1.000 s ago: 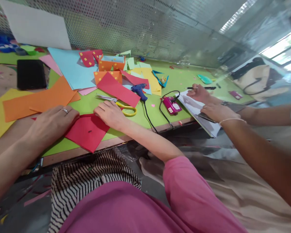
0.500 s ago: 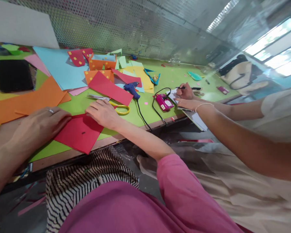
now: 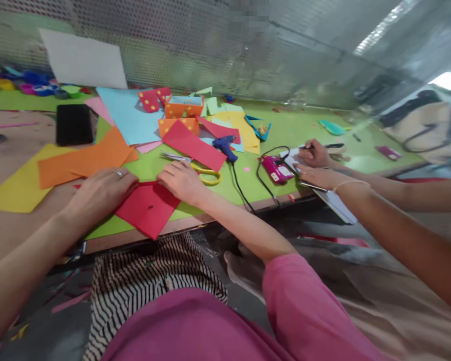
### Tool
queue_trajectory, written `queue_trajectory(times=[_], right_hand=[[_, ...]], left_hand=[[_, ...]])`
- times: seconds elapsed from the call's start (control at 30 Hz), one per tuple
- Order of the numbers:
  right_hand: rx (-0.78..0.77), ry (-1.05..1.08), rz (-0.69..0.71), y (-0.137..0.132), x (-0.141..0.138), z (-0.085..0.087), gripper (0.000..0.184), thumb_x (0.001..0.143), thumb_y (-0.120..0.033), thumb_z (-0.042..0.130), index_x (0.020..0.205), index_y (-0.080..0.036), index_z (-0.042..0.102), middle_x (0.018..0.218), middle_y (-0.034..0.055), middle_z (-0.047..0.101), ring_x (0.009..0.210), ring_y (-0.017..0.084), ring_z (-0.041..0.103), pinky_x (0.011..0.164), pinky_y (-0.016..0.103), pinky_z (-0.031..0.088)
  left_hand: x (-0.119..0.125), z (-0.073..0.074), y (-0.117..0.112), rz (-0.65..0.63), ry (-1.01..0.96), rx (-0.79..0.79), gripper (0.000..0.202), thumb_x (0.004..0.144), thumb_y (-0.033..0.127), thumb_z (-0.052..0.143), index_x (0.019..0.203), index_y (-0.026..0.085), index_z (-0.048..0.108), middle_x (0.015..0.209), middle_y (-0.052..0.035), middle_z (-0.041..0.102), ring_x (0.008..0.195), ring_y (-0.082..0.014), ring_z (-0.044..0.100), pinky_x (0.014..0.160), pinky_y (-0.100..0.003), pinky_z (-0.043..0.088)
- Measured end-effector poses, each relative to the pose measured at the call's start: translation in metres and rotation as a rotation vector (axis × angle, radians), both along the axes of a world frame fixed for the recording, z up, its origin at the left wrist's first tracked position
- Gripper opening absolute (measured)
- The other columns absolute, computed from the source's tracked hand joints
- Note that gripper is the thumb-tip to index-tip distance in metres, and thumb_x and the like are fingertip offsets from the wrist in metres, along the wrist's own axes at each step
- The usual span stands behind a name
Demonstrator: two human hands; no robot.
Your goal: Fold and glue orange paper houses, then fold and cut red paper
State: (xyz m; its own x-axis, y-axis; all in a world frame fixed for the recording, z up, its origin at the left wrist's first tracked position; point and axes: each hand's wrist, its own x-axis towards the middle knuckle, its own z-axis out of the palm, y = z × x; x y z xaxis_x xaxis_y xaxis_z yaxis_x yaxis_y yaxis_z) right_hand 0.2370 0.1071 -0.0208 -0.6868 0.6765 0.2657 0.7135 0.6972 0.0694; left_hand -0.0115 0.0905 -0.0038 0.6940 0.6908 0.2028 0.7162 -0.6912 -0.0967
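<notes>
A folded sheet of red paper [image 3: 150,213], with a small dark mark on it, lies at the table's near edge, one corner sticking out past it. My left hand [image 3: 104,193], wearing a ring, grips its far left side with the fingers together. At the far right corner, my right hand [image 3: 182,183] pinches the same paper, fingertips bent over the fold. The fingertips' undersides are hidden. Just beyond my right hand lie scissors [image 3: 209,176] with yellow handles, partly covered by it. A loose red strip [image 3: 193,145] rests behind them.
A blue glue gun [image 3: 225,146] and a magenta power socket box [image 3: 276,169] trail black cords over the edge. Orange paper [image 3: 84,154], yellow paper [image 3: 20,185] and a black tablet-like object [image 3: 74,125] lie left. At right, another person's hand [image 3: 315,153] holds a pen over a notepad.
My view has swung left, so the table's contents appear further right and more of its left side shows. Both hands stay on the red paper, which looks much the same.
</notes>
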Motion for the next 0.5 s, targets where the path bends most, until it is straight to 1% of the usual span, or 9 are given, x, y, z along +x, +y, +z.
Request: queue_trajectory(times=[0.1,0.23,0.3,0.37,0.43,0.5], right_hand=[[0.036,-0.034,0.018,0.000,0.002,0.002,0.034,0.112,-0.024,0.039,0.106,-0.018,0.073,0.098,0.0072,0.070,0.096,0.023,0.051,0.085,0.038,0.030],[0.102,-0.064,0.055,-0.002,0.004,0.005,0.037,0.110,-0.017,0.036,0.102,-0.019,0.073,0.094,0.0075,0.070,0.092,0.024,0.050,0.083,0.039,0.029],[0.124,-0.067,0.067,-0.004,0.005,0.007,0.038,0.110,-0.015,0.036,0.100,-0.019,0.073,0.092,0.0077,0.070,0.092,0.024,0.051,0.083,0.040,0.029],[0.122,-0.067,0.078,-0.006,0.005,0.009,0.038,0.109,-0.013,0.037,0.099,-0.019,0.073,0.091,0.0078,0.070,0.092,0.024,0.051,0.082,0.040,0.030],[0.109,-0.075,0.082,-0.007,0.005,0.011,0.036,0.108,-0.012,0.038,0.100,-0.019,0.073,0.092,0.0078,0.070,0.092,0.024,0.052,0.082,0.040,0.030],[0.116,-0.103,0.083,-0.007,0.005,0.012,0.036,0.108,-0.012,0.038,0.100,-0.020,0.073,0.091,0.0074,0.070,0.091,0.024,0.052,0.082,0.039,0.031]], left_hand=[[0.002,0.009,-0.001,0.012,0.101,-0.008,0.028,0.102,0.010,0.039,0.101,0.012,0.068,0.093,-0.0115,0.069,0.088,-0.0260,0.066,0.081,-0.037,0.052],[-0.001,0.018,-0.004,0.012,0.116,-0.027,0.034,0.101,0.006,0.035,0.098,0.014,0.068,0.091,-0.0104,0.068,0.087,-0.0242,0.066,0.077,-0.034,0.051],[-0.006,0.019,-0.005,0.012,0.123,-0.044,0.034,0.101,0.007,0.035,0.098,0.014,0.068,0.090,-0.0098,0.067,0.085,-0.0236,0.064,0.073,-0.033,0.050],[-0.012,0.018,-0.007,0.049,0.121,-0.048,0.032,0.103,0.011,0.036,0.098,0.015,0.067,0.091,-0.0096,0.065,0.087,-0.0238,0.063,0.071,-0.033,0.049],[-0.019,0.017,-0.010,0.080,0.121,-0.059,0.031,0.105,0.013,0.034,0.103,0.015,0.066,0.095,-0.0094,0.065,0.091,-0.0239,0.061,0.070,-0.032,0.046],[-0.025,0.018,-0.014,0.107,0.030,-0.102,0.031,0.105,0.012,0.033,0.103,0.016,0.064,0.097,-0.0081,0.064,0.091,-0.0230,0.059,0.070,-0.032,0.044]])
